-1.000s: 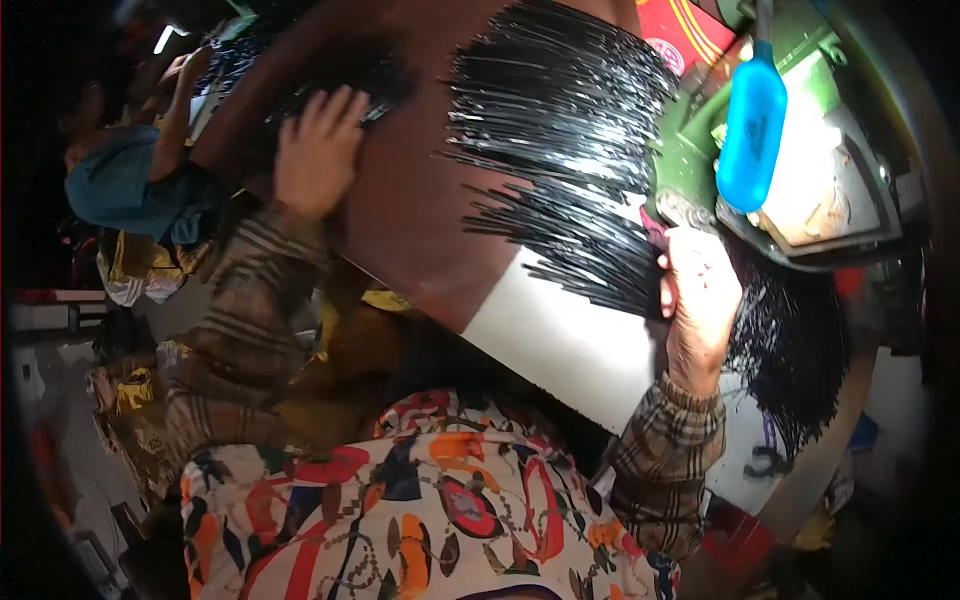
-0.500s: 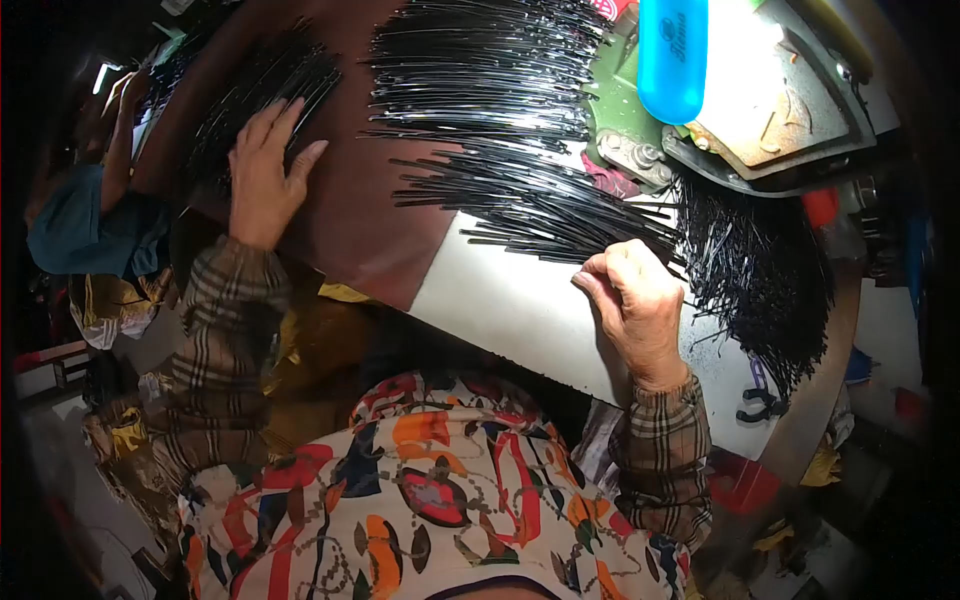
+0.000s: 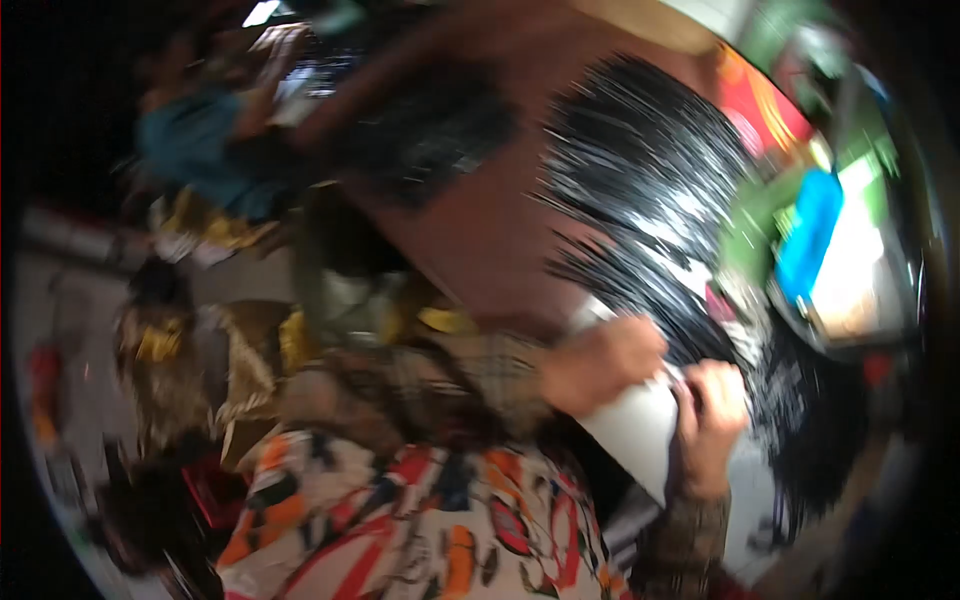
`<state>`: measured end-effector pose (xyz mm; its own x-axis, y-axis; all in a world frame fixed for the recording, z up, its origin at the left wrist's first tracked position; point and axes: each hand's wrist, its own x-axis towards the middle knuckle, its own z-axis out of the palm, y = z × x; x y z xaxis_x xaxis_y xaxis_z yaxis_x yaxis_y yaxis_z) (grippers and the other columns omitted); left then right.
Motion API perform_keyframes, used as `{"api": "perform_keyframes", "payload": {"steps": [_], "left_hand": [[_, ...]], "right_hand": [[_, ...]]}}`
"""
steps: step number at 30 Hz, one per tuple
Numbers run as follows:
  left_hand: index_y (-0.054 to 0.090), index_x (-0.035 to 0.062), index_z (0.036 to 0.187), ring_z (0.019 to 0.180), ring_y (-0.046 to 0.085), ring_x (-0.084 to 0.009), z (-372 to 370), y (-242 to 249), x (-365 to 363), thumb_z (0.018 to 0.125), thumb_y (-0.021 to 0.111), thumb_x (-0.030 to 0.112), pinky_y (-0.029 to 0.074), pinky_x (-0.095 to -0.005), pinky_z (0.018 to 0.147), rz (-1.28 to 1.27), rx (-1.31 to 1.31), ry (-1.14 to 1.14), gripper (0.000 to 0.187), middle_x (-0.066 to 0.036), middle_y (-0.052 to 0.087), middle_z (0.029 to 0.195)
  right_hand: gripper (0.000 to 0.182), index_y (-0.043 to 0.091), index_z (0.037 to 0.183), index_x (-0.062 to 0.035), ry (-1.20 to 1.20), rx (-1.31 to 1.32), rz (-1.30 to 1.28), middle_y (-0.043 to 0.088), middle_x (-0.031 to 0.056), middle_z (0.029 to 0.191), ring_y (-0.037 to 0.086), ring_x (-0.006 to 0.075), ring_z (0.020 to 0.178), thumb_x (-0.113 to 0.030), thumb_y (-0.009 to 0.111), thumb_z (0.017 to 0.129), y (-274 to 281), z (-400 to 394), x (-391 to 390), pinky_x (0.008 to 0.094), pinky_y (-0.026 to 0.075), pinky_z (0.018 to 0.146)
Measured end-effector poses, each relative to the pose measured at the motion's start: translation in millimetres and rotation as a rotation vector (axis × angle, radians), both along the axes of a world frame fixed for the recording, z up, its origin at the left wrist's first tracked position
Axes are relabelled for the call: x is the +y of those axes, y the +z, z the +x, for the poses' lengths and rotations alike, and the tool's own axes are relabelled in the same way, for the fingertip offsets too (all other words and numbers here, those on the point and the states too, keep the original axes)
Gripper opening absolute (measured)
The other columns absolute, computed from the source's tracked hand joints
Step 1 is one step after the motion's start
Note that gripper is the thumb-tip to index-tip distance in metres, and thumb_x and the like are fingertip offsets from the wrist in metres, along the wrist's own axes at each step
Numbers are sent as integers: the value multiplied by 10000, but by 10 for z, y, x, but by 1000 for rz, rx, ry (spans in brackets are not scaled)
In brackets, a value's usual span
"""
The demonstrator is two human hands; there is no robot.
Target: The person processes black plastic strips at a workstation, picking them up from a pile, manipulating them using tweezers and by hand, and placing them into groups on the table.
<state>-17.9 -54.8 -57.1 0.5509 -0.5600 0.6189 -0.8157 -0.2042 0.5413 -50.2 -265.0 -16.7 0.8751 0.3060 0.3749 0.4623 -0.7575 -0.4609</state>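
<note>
Motion blurs the view. My left hand (image 3: 605,365) is closed, fingers curled, over the white sheet (image 3: 640,440) near the lower end of a small bundle of thin black strips (image 3: 650,285). Close on its right, my right hand (image 3: 715,415) is closed with the fingertips pinched toward the left hand. Whatever the fingers hold is too blurred to make out. Above the small bundle lies a larger pile of black strips (image 3: 650,140) on the brown tabletop (image 3: 500,250).
Another dark pile (image 3: 430,130) lies at the table's left. A lit green machine with a blue guard (image 3: 810,235) stands at right, and a mass of black strips (image 3: 815,410) hangs below it. A person in a teal top (image 3: 195,145) sits at far left.
My left hand has left the left pile and come across beside my right hand. The view has swung left, so the table appears turned and shifted right.
</note>
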Motion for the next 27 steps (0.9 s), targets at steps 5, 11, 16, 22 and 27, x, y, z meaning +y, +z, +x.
{"api": "perform_keyframes", "payload": {"steps": [5, 11, 16, 22, 27], "left_hand": [[432, 90, 693, 798, 464, -245, 12, -57, -174, 685, 553, 159, 372, -362, 697, 168, -171, 102, 139, -69, 429, 801], [492, 54, 722, 798, 463, -222, 24, 166, -136, 650, 599, 154, 376, -347, 671, 145, -153, 109, 163, -67, 447, 794], [480, 68, 717, 810, 472, -223, -4, 103, -216, 662, 603, 138, 392, -344, 692, 131, -191, 180, 152, -58, 448, 791], [511, -1, 1149, 865, 503, -231, -34, 256, -104, 769, 692, 267, 424, -364, 734, 82, -47, 142, 499, -81, 505, 938], [495, -9, 1176, 879, 510, -244, -58, 305, -90, 687, 741, 281, 428, -368, 729, 48, -37, 38, 619, -85, 506, 944]], "right_hand": [[104, 537, 810, -11, 8, -56, -98, 544, 146, 830, 531, 322, 798, -17, 640, 792, 45, -42, 64, 400, 440, 695], [142, 616, 907, -32, -67, -86, -180, 596, 121, 819, 565, 322, 781, -99, 684, 801, 84, -157, 116, 405, 453, 677], [231, 651, 1026, -18, 6, -91, -273, 653, 132, 854, 611, 313, 803, -114, 685, 819, 242, -184, 197, 397, 486, 714], [228, 693, 917, -23, 108, -291, -154, 681, 137, 877, 651, 317, 792, -237, 619, 894, 453, -133, -432, 410, 523, 729], [219, 679, 992, 3, -176, -13, -43, 666, 177, 975, 642, 341, 874, -178, 583, 913, 379, -385, -312, 422, 507, 794]]}}
